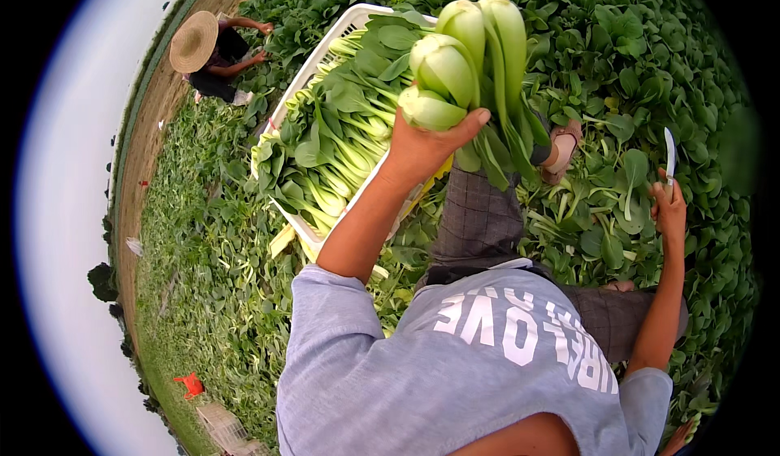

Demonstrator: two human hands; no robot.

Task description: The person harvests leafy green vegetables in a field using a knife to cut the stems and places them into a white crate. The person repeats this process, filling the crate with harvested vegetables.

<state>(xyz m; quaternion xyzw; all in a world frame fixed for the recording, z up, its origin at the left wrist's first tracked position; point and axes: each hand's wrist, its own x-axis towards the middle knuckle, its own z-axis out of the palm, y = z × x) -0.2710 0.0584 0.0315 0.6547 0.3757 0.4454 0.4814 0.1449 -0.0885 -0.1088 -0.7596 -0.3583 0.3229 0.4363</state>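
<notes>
My left hand (423, 142) is closed around several heads of bok choy (448, 69), pale stem bases up and green leaves hanging down. It holds them above the near right side of a white plastic crate (297, 84). Rows of bok choy (347, 133) fill the crate, most of them lying with their pale bases towards its left and near sides. Off to the right, my right hand (670, 212) grips the handle of a knife (670, 151), whose curved metal blade points away from me. Loose leaves hide part of the ground beside it.
Uncut leafy plants (640, 42) grow ahead and right. Cut leaves (579, 224) litter the ground by my foot (562, 151). A person in a straw hat (195, 42) crouches at the upper left. A red bag (192, 386) and a pale crate (222, 425) lie at the lower left.
</notes>
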